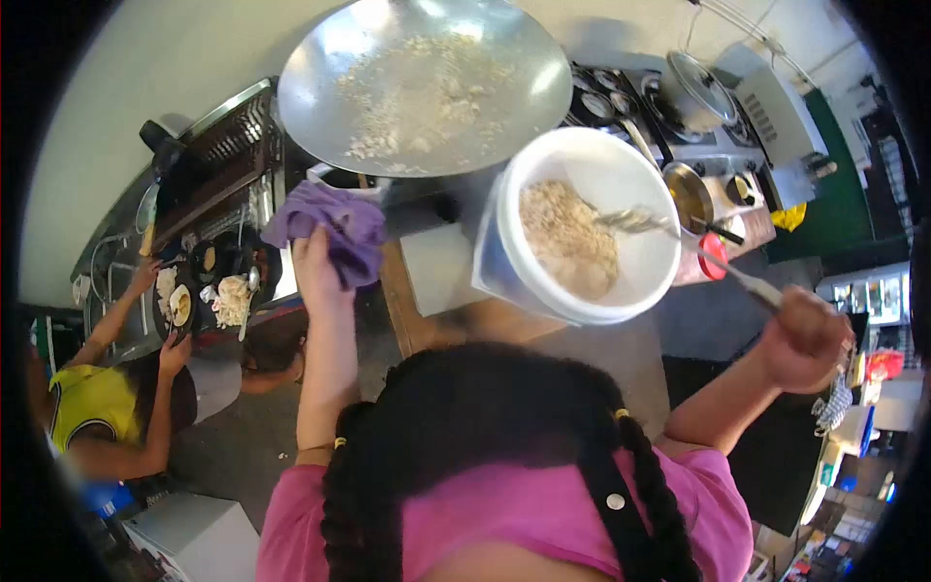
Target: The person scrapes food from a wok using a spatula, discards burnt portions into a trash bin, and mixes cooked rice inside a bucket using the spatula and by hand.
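Observation:
A big metal wok (529, 102) at the top holds pale, chopped-looking food (436, 92) spread over its bottom. My left hand (318, 264) is closed around a bunched purple cloth (339, 218), right by the wok's near left edge; whether a handle lies under the cloth is hidden. Just below the wok's right side is a white bucket (499, 233), tilted, with light brown crumbly food (572, 238) inside. My right hand (810, 335) grips the handle of a long metal spatula (722, 262). Its blurred head is inside the bucket, by the food.
On the left, another person (107, 398) in yellow handles a dark pan (176, 301) near plated food (233, 299). Gas burners (606, 97) and a lidded pot (693, 92) stand back right. A metal bowl (687, 194) and red lid (713, 257) sit right of the bucket.

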A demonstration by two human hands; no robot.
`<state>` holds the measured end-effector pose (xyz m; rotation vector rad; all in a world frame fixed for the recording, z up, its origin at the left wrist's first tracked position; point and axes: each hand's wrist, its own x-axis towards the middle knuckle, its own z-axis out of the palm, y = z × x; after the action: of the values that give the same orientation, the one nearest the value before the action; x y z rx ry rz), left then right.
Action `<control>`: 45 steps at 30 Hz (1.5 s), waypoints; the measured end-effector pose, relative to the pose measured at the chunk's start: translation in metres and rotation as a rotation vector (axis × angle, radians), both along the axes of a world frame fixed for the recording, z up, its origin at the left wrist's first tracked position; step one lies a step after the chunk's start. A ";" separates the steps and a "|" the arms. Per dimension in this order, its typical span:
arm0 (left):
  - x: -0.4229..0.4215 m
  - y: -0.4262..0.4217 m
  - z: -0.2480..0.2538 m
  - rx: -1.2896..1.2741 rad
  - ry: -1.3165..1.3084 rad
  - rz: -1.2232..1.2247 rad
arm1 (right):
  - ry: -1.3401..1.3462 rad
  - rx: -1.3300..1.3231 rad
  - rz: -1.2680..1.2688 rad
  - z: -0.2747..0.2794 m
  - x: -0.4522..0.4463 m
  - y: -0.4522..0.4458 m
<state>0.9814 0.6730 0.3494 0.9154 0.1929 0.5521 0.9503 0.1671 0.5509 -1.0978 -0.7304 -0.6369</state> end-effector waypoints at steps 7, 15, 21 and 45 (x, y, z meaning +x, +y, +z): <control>0.025 -0.023 -0.002 -0.161 0.019 0.138 | 0.104 0.131 -0.427 0.013 0.109 0.150; 0.055 -0.035 -0.004 -0.115 -0.086 0.213 | 0.007 -0.723 0.202 -0.060 0.193 0.224; 0.065 -0.027 -0.002 -0.126 -0.057 0.212 | 0.581 -1.252 -0.353 0.013 0.156 0.200; 0.068 -0.014 0.033 -0.379 0.008 0.188 | 0.076 -2.092 -0.541 0.024 0.129 0.240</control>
<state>1.0497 0.6594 0.3823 0.5336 0.3800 0.6590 1.0792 0.4070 0.5749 -3.2759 -0.9320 -0.0028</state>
